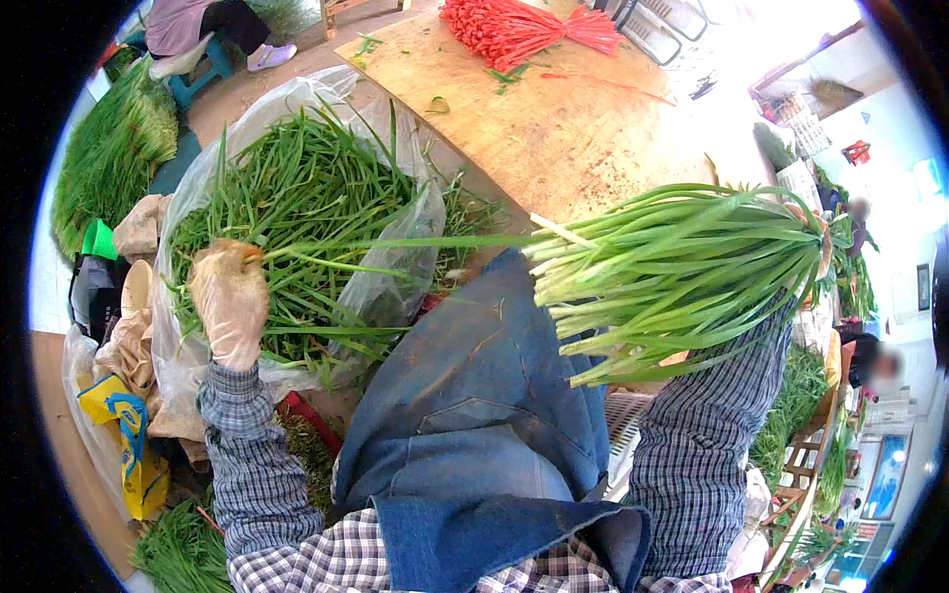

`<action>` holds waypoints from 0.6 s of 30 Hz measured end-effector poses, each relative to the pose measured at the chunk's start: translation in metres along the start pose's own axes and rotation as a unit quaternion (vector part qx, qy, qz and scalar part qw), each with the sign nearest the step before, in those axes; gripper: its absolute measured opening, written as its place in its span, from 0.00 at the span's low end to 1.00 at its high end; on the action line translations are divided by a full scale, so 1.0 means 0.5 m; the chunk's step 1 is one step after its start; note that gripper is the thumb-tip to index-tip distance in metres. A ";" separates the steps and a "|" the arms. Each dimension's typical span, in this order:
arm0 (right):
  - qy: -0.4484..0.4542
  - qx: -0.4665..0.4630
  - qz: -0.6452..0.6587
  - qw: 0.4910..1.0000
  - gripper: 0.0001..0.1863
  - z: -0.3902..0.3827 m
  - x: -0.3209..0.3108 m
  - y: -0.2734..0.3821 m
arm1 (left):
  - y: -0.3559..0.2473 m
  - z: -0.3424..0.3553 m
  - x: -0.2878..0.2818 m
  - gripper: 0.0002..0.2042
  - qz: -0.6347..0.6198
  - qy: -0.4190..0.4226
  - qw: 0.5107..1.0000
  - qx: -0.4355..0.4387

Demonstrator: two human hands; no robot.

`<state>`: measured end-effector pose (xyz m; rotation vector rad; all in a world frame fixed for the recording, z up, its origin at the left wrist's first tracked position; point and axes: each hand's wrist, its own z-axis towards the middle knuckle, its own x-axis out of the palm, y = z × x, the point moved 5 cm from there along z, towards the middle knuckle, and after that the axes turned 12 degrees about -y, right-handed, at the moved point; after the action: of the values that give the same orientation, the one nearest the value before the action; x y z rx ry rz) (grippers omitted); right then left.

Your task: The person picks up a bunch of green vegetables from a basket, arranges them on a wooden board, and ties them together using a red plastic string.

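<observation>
A thick bunch of garlic chives is held up at the right, pale stem ends toward the left. My right hand grips its leafy end; most of that hand is hidden by the leaves. My left hand, in a thin pale glove and slightly blurred, is closed over the plastic bag at the left. From its fingers a long green leaf stretches across to the bunch's stem ends. Beneath the left hand, the clear plastic bag is heaped with loose green leaves.
A wooden table stands ahead, with a bundle of red ties on it. A blue denim apron covers my lap. More green bundles are piled at the far left, near a seated person's leg. A yellow-blue bag lies left.
</observation>
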<state>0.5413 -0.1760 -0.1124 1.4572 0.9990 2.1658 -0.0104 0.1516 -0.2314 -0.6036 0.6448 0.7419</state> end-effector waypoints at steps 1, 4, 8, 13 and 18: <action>-0.125 -0.105 -0.107 0.981 0.12 -0.023 0.010 -0.014 | -0.006 -0.010 -0.007 0.07 0.109 -0.025 0.994 0.013; -0.112 -0.096 -0.085 0.985 0.12 -0.033 0.029 -0.015 | -0.063 -0.025 0.006 0.12 0.003 -0.080 0.997 -0.003; 0.032 0.003 0.037 0.999 0.12 -0.022 0.033 -0.014 | -0.308 -0.017 0.031 0.12 -0.468 0.172 0.865 -0.053; 0.083 0.035 0.090 0.992 0.12 -0.039 0.056 -0.041 | -0.492 -0.053 0.052 0.16 -0.699 0.390 0.557 -0.220; 0.105 0.045 0.107 0.988 0.12 -0.048 0.056 -0.049 | -0.476 -0.019 0.055 0.10 -0.695 0.405 0.519 -0.289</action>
<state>0.5054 -0.1502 -0.1166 1.4580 1.0644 2.5018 0.1839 0.0157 -0.1940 -1.8212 0.4854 -1.0475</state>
